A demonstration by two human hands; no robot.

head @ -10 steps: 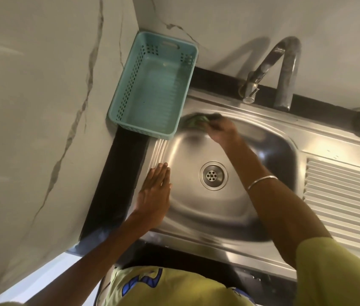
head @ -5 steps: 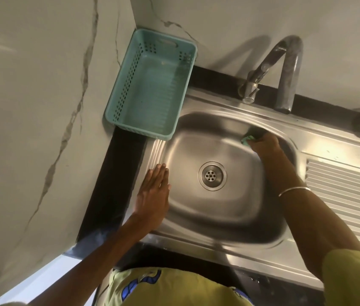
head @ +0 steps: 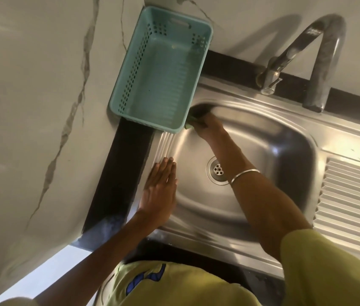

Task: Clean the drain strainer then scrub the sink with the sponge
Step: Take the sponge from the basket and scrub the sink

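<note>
Only a green bit of the sponge (head: 188, 126) peeks out, gripped by the right hand (head: 210, 127) at the sink's (head: 285, 149) far left corner, half hidden by the basket (head: 161, 71), left hand (head: 159, 193) flat on the left rim, drain (head: 218, 171) partly covered by the arm.

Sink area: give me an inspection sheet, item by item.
Surface: steel sink, ribbed drainboard on its right side.
Job's things: sponge at the basin's far left corner, mostly hidden; drain partly behind the forearm.
Clutter: teal basket overhanging the sink's corner.
Grippers: right hand grips the sponge; left hand flat on the left rim.
Cables: nothing seen.
Surroundings: tap, marble walls, black counter strip.
</note>
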